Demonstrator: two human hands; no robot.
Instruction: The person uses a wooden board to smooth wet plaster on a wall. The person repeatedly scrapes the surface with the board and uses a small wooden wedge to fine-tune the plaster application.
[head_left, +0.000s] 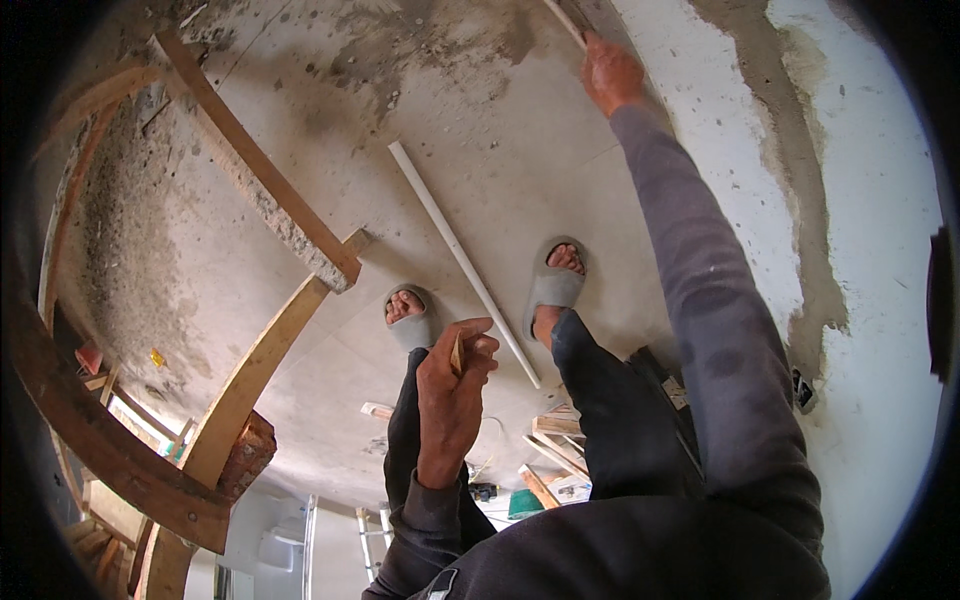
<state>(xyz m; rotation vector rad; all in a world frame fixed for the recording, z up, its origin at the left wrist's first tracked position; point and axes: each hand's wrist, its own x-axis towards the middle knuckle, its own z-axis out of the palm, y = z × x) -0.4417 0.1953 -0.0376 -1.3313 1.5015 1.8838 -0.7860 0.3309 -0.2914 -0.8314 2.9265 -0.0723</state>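
Stick (pixel 567 22), upper right, is clamped in our right hand (pixel 612 76), tan piece (pixel 457 355) in our left hand (pixel 450 395), lower centre; work looks unfinished.

Two bare hands: one left hand (pixel 450 400), one right hand (pixel 612 78). One small tan piece (pixel 457 355) and one thin pale stick (pixel 566 22) in them. On the grey floor (pixel 520 190), two soft grey open-toed slippers (pixel 557 290), two bare feet (pixel 404 305), one long straight white bar (pixel 455 240). Toward the floor's left edge, one little yellow thing (pixel 157 357), and brown wooden beams (pixel 255 160) too tangled to count.
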